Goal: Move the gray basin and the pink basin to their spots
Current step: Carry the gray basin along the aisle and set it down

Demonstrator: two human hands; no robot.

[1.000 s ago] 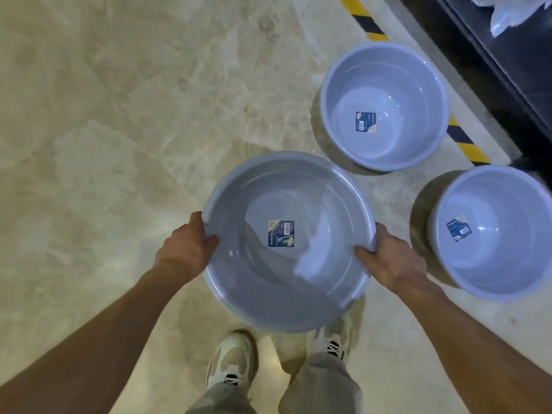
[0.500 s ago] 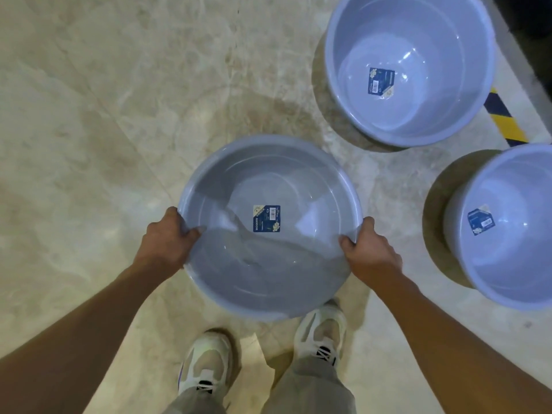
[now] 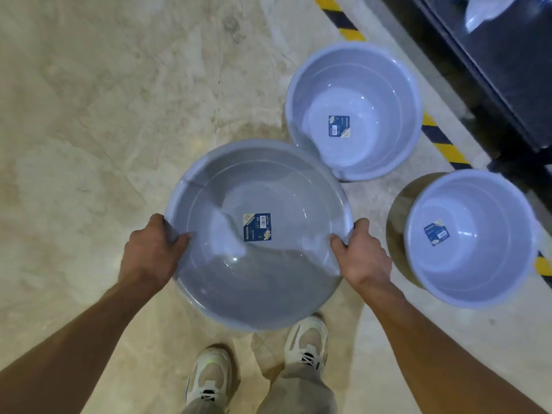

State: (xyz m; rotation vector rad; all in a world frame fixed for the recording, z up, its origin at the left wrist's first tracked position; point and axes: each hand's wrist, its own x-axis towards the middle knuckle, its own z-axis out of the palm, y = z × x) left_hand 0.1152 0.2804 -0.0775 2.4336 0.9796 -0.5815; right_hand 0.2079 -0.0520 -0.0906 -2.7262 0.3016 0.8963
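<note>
Between hands — gray basin [image 3: 260,264], each grip at rim.

Gray basin [image 3: 260,282]: one, wide and shallow.
Pale basins: two, deeper; one far [image 3: 385,85], one at right [image 3: 490,264].
Labels: three, one blue sticker inside each basin; gray basin's [image 3: 257,227], far one's [image 3: 339,126], right one's [image 3: 436,234].
Hands: two; left hand [image 3: 149,258], right hand [image 3: 363,258].
Shoes: two; left [image 3: 209,375], right [image 3: 307,339].
Striped tape [image 3: 448,147]: one line, yellow and black.
</note>
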